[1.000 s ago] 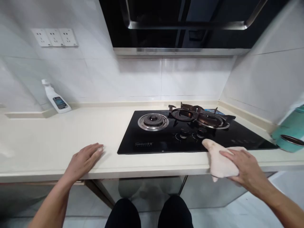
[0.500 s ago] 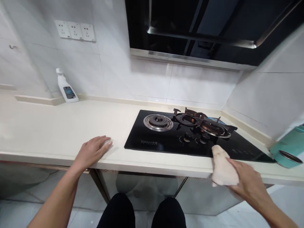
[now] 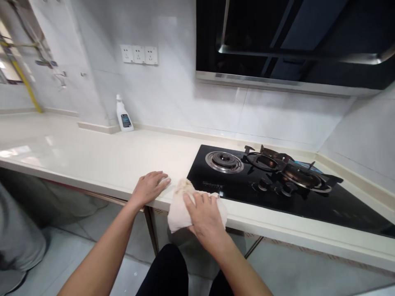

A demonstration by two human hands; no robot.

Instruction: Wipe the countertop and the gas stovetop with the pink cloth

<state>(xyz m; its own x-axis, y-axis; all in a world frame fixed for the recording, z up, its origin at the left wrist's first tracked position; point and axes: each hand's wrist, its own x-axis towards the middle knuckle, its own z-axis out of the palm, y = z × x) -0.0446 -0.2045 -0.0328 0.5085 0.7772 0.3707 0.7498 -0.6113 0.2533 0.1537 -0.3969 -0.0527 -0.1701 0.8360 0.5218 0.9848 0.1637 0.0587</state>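
Observation:
My right hand (image 3: 205, 213) presses a crumpled, stained cream cloth (image 3: 180, 205) against the front edge of the cream countertop (image 3: 101, 160), just left of the black glass gas hob (image 3: 277, 189). Its fingers lie over the cloth and hold it. Beside the cloth, to its left, my left hand (image 3: 150, 187) lies flat on the counter with fingers together and nothing in it. The hob has a bare burner ring (image 3: 224, 161) on the left and pan supports (image 3: 284, 164) piled over the right burner, with knobs in front.
A white spray bottle (image 3: 124, 118) stands at the back of the counter by the tiled wall, under a row of three sockets (image 3: 139, 54). A dark range hood (image 3: 293, 41) hangs above the hob. The counter runs on far to the left. My dark-trousered legs show below.
My right hand slid the cloth left along the counter's front edge, from the hob's right part to its left corner. The view swung left; the teal container has left the frame. Left hand stayed.

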